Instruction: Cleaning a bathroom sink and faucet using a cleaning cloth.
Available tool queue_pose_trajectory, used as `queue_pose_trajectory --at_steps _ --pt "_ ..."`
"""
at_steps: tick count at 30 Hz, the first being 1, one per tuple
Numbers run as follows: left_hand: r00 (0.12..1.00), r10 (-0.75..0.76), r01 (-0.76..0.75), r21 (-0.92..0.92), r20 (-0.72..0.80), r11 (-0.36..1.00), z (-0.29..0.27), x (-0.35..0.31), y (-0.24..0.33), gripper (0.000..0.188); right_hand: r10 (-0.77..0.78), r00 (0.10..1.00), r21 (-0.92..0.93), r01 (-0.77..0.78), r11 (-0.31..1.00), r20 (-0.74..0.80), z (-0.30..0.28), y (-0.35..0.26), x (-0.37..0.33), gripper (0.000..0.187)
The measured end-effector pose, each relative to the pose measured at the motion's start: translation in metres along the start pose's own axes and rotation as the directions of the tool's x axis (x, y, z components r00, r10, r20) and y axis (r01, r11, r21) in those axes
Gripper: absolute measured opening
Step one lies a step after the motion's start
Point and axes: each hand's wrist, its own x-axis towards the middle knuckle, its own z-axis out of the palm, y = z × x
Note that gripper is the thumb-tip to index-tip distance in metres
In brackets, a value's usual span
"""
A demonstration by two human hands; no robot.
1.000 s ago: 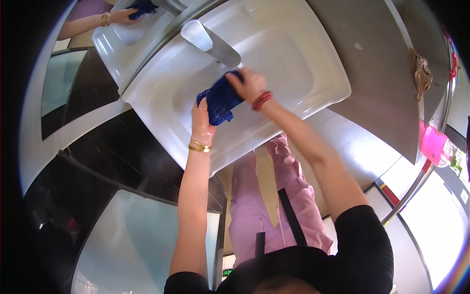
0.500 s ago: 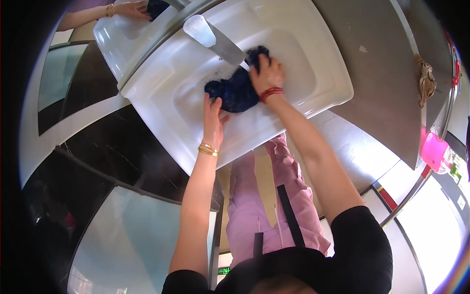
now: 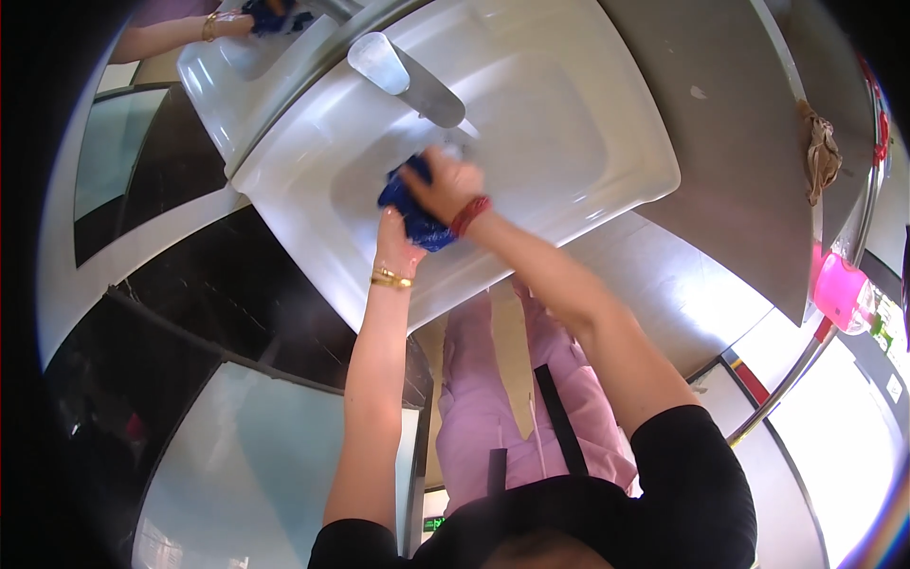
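A wet dark blue cloth (image 3: 410, 201) is bunched up between my two hands over the left part of the white sink (image 3: 592, 204). My left hand (image 3: 397, 241), with gold bracelets at the wrist, grips it from the near side; its fingers are mostly hidden by the fabric. From the right, my right hand (image 3: 448, 192), a red band round its wrist, lies curled onto the cloth, somewhat blurred by motion. Just beyond my right hand stands the metal faucet (image 3: 431, 97), with a little white foam or water below its spout.
A mirror behind the sink reflects an arm (image 3: 175, 36) and the cloth. At the right, a brown cloth (image 3: 821, 154) hangs over a panel's edge. Below it, a pink bottle (image 3: 840, 292) stands near a metal rail (image 3: 785, 389). Dark marble panelling (image 3: 227, 284) lies left of the sink.
The blue cloth, spread below the faucet before, is gathered into a smaller bundle nearer to me. My right hand has moved left and closer, beside my left hand.
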Motion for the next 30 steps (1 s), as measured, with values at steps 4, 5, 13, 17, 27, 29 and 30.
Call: queue_pose_trajectory --at_steps 4,5,13,17,27,29,30 --pt "0.982 0.087 -0.086 0.014 -0.165 0.996 -0.049 -0.014 0.021 0.034 0.022 0.995 -0.023 -0.024 0.999 -0.094 -0.028 0.046 0.040 0.039" --pt "0.962 0.095 -0.087 0.043 -0.258 0.995 -0.062 -0.012 0.019 0.036 -0.002 0.987 -0.114 -0.017 0.993 -0.163 -0.035 0.059 0.042 0.045" --pt "0.973 -0.003 -0.006 -0.035 -0.232 0.999 -0.008 0.018 -0.026 0.051 0.182 0.981 0.193 -0.168 0.967 -0.059 0.016 0.069 0.019 0.057" --pt "0.989 0.099 -0.109 -0.089 -0.111 0.990 -0.101 0.026 0.000 0.051 0.037 0.930 0.712 -0.305 0.632 0.365 0.016 -0.063 -0.037 0.045" --pt "0.546 0.825 -0.311 0.950 0.145 0.039 -0.039 -0.043 0.000 0.050 -0.223 0.927 0.621 -0.013 0.784 0.302 -0.091 -0.055 -0.019 0.035" --pt "0.847 0.423 -0.428 0.886 0.322 0.181 -0.035 -0.054 0.013 0.048 -0.345 0.839 0.699 -0.057 0.713 0.421 -0.116 -0.069 -0.020 0.034" --pt "0.845 0.429 -0.427 0.886 0.321 0.178 -0.036 -0.056 0.015 0.048 -0.352 0.836 0.702 -0.054 0.710 0.420 -0.125 -0.079 -0.020 0.034"
